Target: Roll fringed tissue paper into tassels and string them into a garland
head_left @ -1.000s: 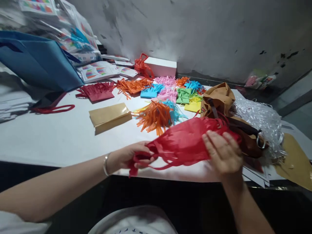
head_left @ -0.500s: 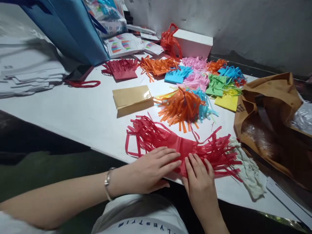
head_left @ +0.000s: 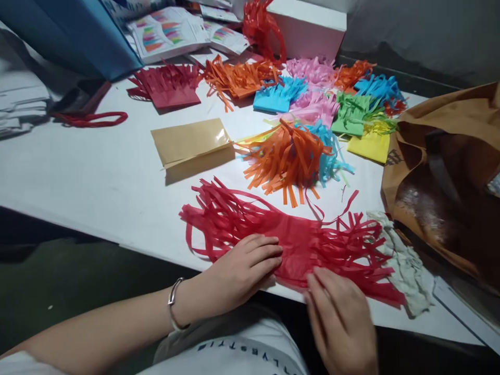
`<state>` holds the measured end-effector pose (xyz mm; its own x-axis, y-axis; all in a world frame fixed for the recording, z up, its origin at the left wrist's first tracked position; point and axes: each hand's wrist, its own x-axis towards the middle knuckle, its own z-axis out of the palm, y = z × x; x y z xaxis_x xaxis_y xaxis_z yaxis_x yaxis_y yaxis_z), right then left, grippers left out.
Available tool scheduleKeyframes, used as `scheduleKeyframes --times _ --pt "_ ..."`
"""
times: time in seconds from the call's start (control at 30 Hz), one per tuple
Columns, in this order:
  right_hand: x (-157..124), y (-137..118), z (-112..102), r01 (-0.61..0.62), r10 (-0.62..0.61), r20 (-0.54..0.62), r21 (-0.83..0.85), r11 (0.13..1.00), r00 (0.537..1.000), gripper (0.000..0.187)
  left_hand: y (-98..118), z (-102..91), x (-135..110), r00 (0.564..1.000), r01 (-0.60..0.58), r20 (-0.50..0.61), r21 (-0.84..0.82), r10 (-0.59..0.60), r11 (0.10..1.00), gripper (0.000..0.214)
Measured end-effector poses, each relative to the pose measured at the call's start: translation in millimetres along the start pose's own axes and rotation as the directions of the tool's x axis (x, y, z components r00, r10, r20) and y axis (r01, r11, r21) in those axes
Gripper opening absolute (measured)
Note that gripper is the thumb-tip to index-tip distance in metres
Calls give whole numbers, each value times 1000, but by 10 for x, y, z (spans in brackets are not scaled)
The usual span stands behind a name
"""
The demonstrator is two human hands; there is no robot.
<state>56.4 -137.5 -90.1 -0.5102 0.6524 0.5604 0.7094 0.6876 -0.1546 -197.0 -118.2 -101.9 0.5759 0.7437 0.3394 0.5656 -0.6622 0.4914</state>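
Resting left grip [head_left: 244, 271] palm-down, unclenched, on red fringed paper [head_left: 297, 247]; curling right grip [head_left: 344, 315] at near edge, pinch indiscernible.

Left fingers [head_left: 266, 253] upon red fringed paper [head_left: 296, 245] (right fingers [head_left: 323, 294] at its near edge)

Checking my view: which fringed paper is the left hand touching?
The foremost red sheet, fringed at both ends, under the left hand; the other fringed papers lie farther back.
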Motion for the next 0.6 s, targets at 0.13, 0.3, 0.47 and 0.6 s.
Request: scheduleKeyframes --times 0.13,0.3,0.47,0.6 --pt "231 -78 220 45 -62 137 122 991 989 26 -8 -40 -25 1000 0 16 -10 0 1000 25" --pt "146 35 223 -6 -15 119 171 985 993 30 -15 -82 -105 999 24 28 -9 -24 1000 30" --pt "262 20 219 -156 138 114 162 975 984 19 9 -168 37 987 145 43 135 -152 980 24" --pt "478 69 357 -273 268 152 18 962 951 13 -27 -242 312 911 311 140 383 -388 870 17"
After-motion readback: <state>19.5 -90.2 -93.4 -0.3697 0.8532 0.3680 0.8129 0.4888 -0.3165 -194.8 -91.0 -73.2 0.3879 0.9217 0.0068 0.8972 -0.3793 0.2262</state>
